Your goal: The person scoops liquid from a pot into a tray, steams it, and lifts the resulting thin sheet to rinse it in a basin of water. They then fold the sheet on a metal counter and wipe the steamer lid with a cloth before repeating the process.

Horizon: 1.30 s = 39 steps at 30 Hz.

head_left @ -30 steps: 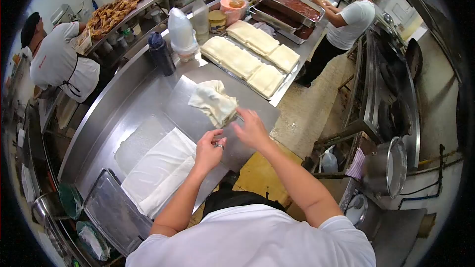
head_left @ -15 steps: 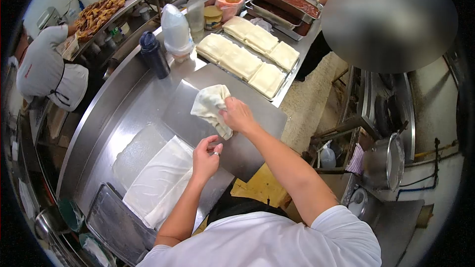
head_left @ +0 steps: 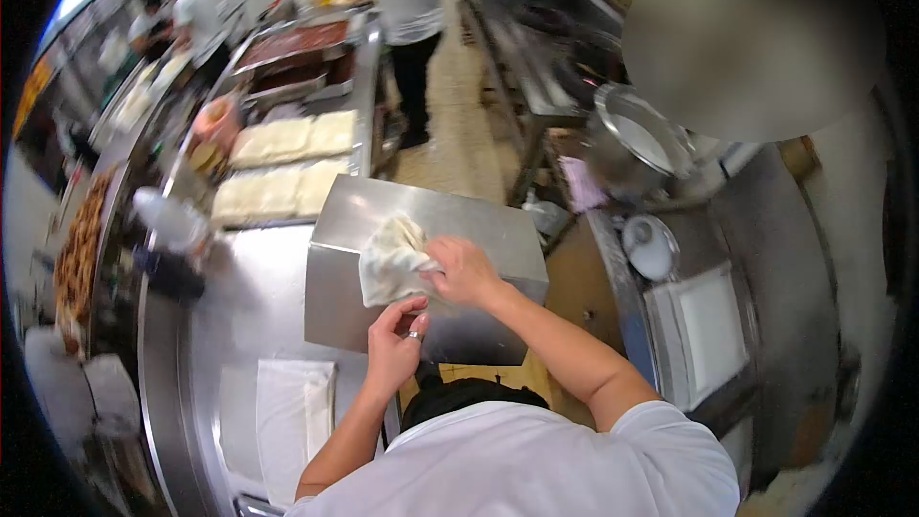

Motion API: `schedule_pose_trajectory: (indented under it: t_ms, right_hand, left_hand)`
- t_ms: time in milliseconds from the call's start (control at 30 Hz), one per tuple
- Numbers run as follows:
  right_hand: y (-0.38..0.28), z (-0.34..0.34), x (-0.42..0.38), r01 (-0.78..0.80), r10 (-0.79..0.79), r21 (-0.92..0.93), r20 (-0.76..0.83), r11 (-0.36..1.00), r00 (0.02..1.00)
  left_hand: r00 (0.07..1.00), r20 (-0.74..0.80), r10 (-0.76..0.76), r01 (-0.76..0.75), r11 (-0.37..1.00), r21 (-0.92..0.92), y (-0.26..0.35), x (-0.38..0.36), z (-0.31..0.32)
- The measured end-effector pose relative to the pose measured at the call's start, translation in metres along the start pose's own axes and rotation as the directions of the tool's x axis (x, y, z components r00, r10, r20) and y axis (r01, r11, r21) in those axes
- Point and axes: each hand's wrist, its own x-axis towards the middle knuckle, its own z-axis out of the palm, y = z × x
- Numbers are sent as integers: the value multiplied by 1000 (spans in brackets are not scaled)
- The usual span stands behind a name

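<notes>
Over a flat steel sheet (head_left: pixel 354 316), my right hand (head_left: pixel 461 271) grips the edge of a crumpled white cloth (head_left: pixel 388 263), its fingers wrapped in the folds. Just below the cloth, my left hand (head_left: pixel 394 340) has its fingers bent and a ring on one; thumb and fingertips are close together, and whether they hold anything is unclear. A folded white cloth (head_left: pixel 287 421) lies on the steel table (head_left: pixel 235 311) at the lower left.
Pale rectangular slabs (head_left: pixel 278 193) lie on a tray beyond the sheet. A clear bottle (head_left: pixel 172 218) and a dark bottle (head_left: pixel 170 273) are at the left. A person (head_left: pixel 412 0) stands in the aisle. A large pot (head_left: pixel 637 144) is at the right.
The view has turned right, so the table, slabs and bottles now appear further left. The steel sheet sits squarely under my hands. My right hand still holds the crumpled cloth.
</notes>
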Motion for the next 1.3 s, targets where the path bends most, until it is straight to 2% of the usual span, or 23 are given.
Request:
schedule_pose_trajectory:
  t_ms: [100, 200, 333, 467, 633, 800, 900, 1000, 1100, 1233, 1300]
  right_hand:
    - [23, -59, -77, -109, 101, -56, -134, 992, 986]
    - [37, -120, -160, -231, 192, -129, -258, 964, 947]
    - [45, -195, -270, -417, 309, -191, -422, 889, 852]
    - [45, -251, -368, -697, 513, -182, -555, 694, 655]
    - [49, -299, -460, -904, 562, -60, -765, 424, 315]
    - [53, -341, -524, -974, 426, 76, -904, 215, 23]
    - [63, -368, -551, -983, 351, 164, -927, 76, -128]
    - [74, -396, -553, -944, 307, 330, -896, -18, -319]
    - [108, -422, -562, -899, 277, 403, -856, -171, -436]
    - [162, -451, -565, -867, 269, 418, -832, -271, -485]
    - [190, -460, -563, -856, 275, 426, -820, -293, -502]
  left_hand:
    - [979, 205, 11, -19, 999, 36, 6, -12, 57]
    - [939, 326, 113, -129, 991, 29, 25, -35, 121]
    - [833, 521, 186, -209, 978, -16, 31, -63, 204]
    - [713, 663, 227, -212, 972, -104, 42, -91, 288]
    - [548, 774, 318, -376, 920, -112, 56, -102, 368]
    - [463, 818, 342, -414, 899, -141, 59, -82, 437]
    - [439, 838, 324, -391, 908, -147, 53, -63, 475]
    - [437, 857, 274, -326, 936, -133, 47, -39, 509]
    - [416, 891, 182, -284, 957, -63, 28, -6, 540]
    - [391, 914, 106, -311, 950, 22, 6, 39, 570]
    - [396, 915, 71, -271, 962, 43, -1, 56, 582]
